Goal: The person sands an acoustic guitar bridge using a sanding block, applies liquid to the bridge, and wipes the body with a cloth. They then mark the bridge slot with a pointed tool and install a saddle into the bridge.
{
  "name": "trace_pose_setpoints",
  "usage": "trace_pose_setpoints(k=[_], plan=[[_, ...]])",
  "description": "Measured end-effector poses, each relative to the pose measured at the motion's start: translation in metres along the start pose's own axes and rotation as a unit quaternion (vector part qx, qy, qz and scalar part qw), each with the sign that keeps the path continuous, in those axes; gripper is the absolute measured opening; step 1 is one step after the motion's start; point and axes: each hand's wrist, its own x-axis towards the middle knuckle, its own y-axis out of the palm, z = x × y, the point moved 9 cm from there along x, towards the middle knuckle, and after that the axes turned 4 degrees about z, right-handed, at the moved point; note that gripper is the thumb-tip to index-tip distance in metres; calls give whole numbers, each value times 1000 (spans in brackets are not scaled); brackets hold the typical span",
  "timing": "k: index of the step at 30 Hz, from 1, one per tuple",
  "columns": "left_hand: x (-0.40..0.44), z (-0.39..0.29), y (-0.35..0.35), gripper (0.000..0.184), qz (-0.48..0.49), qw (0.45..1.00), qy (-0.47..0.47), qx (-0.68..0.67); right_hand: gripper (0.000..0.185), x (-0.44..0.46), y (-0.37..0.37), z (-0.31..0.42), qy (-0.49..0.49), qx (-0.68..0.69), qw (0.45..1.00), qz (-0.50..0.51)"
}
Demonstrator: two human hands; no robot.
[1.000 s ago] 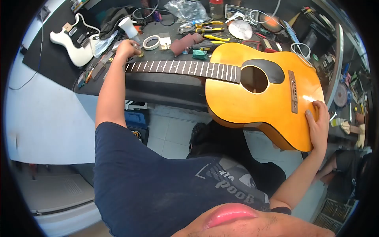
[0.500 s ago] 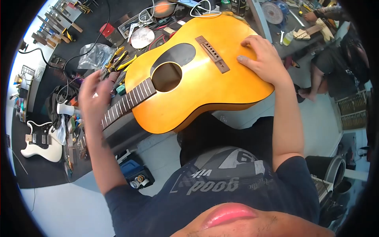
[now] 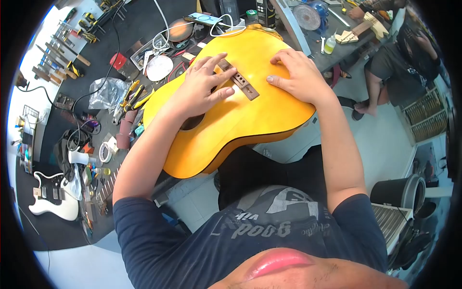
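A yellow acoustic guitar (image 3: 269, 113) lies face up in front of me, its lower edge above my lap. My left hand (image 3: 204, 86) is over the top with fingers apart, its fingertips at the brown bridge (image 3: 248, 89); whether they touch it, I cannot tell. That arm hides most of the sound hole (image 3: 191, 123) and part of the neck. Spread on the guitar top to the right of the bridge, my right hand (image 3: 301, 77) rests with thumb and fingers apart and holds nothing.
A dark bench bears pliers (image 3: 130, 98), a plastic bag (image 3: 108, 94), a white disc (image 3: 160, 68) and a phone (image 3: 202, 19). At left lies a white electric guitar body (image 3: 55, 204). Another person (image 3: 409, 67) sits at right, near a bench grinder (image 3: 308, 18).
My left hand has moved right from beside the neck to the bridge. My right hand stays on the guitar top. The whole view has shifted slightly.
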Motion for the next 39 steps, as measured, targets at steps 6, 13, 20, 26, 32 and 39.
trace_pose_setpoints(k=[6,13,20,26,32,39], plan=[[-1,20,7,60,-19,996,-77,28,49,0,3,-2,-4,-5,1000,6],[4,35,12,62,-9,990,-139,28,50,0,-2,-1,2,-1,1000,-12],[2,40,9,56,-3,980,-183,72,49,1,-2,0,-4,-4,1000,-13],[7,37,15,58,3,985,-161,69,49,-1,-1,-1,-8,-5,1000,-12],[1,33,8,58,2,988,-142,63,50,-2,-1,0,-8,-5,1000,-15],[7,36,11,54,9,984,-175,41,51,-2,-1,-2,-8,-8,1000,-14]])
